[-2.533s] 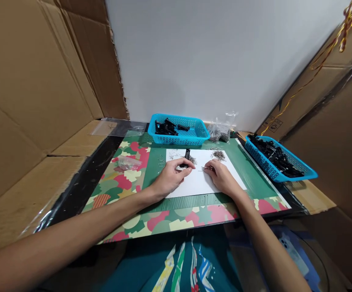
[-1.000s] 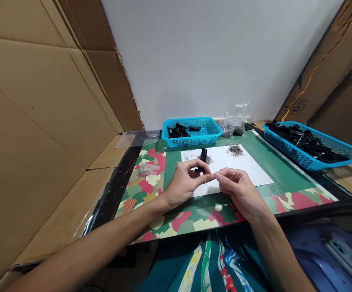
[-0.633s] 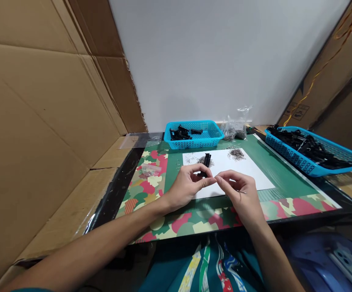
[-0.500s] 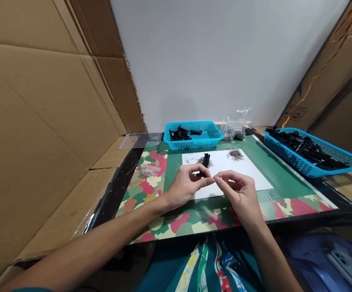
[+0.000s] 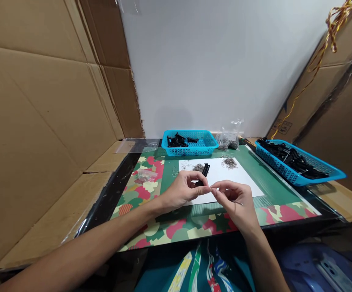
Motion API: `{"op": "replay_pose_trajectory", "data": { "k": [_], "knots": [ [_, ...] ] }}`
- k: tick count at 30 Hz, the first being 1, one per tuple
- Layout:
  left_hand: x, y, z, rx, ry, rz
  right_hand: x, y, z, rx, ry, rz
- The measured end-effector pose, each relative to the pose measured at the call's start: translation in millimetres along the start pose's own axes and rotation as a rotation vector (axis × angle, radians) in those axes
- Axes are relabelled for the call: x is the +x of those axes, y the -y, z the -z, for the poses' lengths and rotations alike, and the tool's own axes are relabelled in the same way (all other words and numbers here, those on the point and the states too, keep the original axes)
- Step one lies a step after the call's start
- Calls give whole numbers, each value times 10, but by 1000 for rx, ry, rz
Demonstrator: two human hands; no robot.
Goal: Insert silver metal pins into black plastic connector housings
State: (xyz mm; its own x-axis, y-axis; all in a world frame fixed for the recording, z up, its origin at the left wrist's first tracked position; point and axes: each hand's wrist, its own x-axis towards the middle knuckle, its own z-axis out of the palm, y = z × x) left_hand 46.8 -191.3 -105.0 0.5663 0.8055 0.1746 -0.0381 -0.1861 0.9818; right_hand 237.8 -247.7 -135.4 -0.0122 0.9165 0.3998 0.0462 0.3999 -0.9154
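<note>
A slim black plastic part [image 5: 205, 169] stands up out of my left hand [image 5: 188, 188], whose thumb and fingers are closed around its lower end. My right hand [image 5: 234, 197] meets it at the fingertips, thumb and index finger pinched together; whatever tiny thing lies in that pinch is too small to make out. A thin metal rod [image 5: 237, 202] also sticks out from under the curled fingers of my right hand. Beneath both hands lies a white sheet [image 5: 246, 184], bearing one pile of tiny metal pieces [image 5: 229, 163] and another pile [image 5: 198, 167] behind the black part.
At the back stands a blue basket [image 5: 191, 151] with several black parts. A fuller blue basket [image 5: 297, 178] sits at the right. Plastic bags [image 5: 229, 140] of small pieces lean by the wall; a small clear bag [image 5: 147, 175] lies left. Cardboard [image 5: 35, 101] walls the left side.
The camera view has shifted slightly, so the table sits a little lower and further left. Both hands keep nearly the same pose, fingertips together at the black part.
</note>
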Motion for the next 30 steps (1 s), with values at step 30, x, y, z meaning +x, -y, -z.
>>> {"op": "replay_pose_trajectory", "data": {
  "k": [30],
  "knots": [
    [8,21,-6,52,182,-10,-67,51,152,-899,-126,735]
  ]
}}
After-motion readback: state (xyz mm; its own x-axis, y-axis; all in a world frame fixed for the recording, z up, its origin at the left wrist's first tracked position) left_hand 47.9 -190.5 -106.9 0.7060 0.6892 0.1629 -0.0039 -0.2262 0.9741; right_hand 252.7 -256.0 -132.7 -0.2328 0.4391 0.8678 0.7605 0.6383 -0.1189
